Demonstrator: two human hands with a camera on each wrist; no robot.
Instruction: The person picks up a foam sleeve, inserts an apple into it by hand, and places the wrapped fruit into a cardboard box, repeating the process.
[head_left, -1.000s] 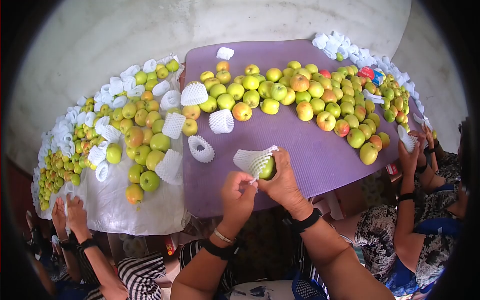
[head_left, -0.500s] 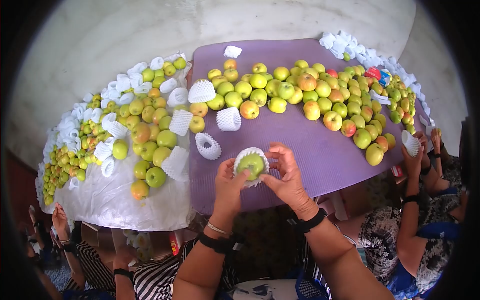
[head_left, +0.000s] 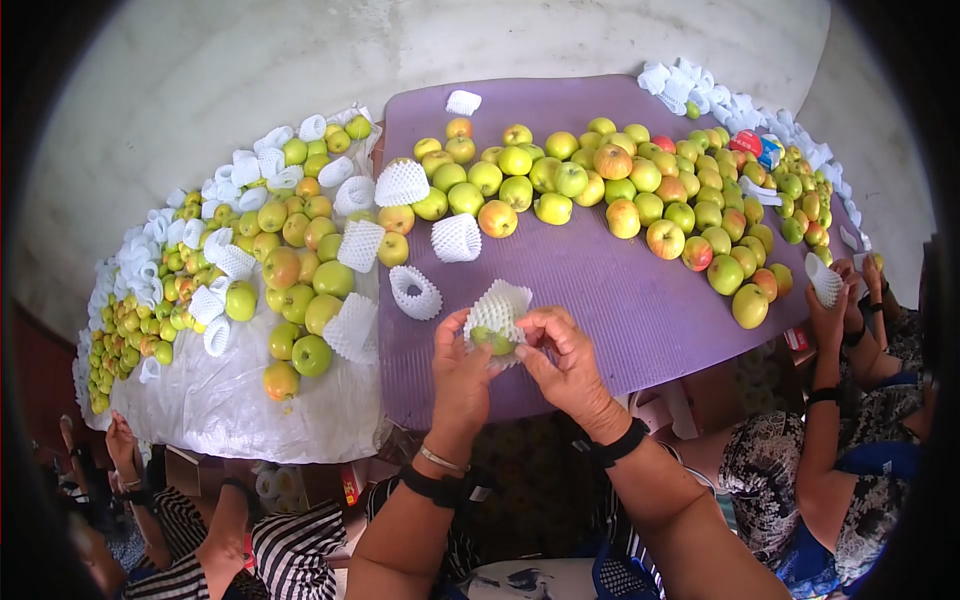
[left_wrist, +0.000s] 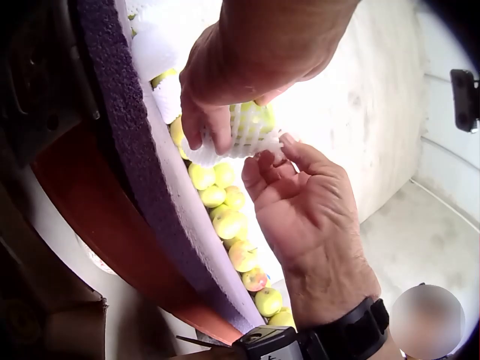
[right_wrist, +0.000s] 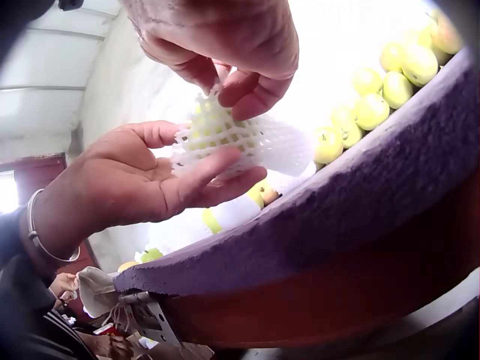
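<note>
A green apple (head_left: 494, 341) sits inside a white foam fruit net (head_left: 505, 299), held up above the near edge of the purple mat. My left hand (head_left: 461, 377) grips the netted apple from the left, its fingers and thumb around the net in the right wrist view. From the other side, my right hand (head_left: 570, 362) pinches the rim of the net (right_wrist: 217, 139) between thumb and fingertips. Part of the net stretches past the apple toward the mat, as the right wrist view shows.
A long heap of green and reddish apples (head_left: 571, 180) covers the back of the purple mat (head_left: 600, 290). Loose foam nets (head_left: 416, 293) lie at its left. More apples (head_left: 312, 355) and nets sit on a plastic-covered surface (head_left: 220, 410). People work at both sides.
The apple and net were tilted sideways, then turned to face the camera; now the net's narrower part points away. My right hand has gone from cupping the apple to pinching the net's rim.
</note>
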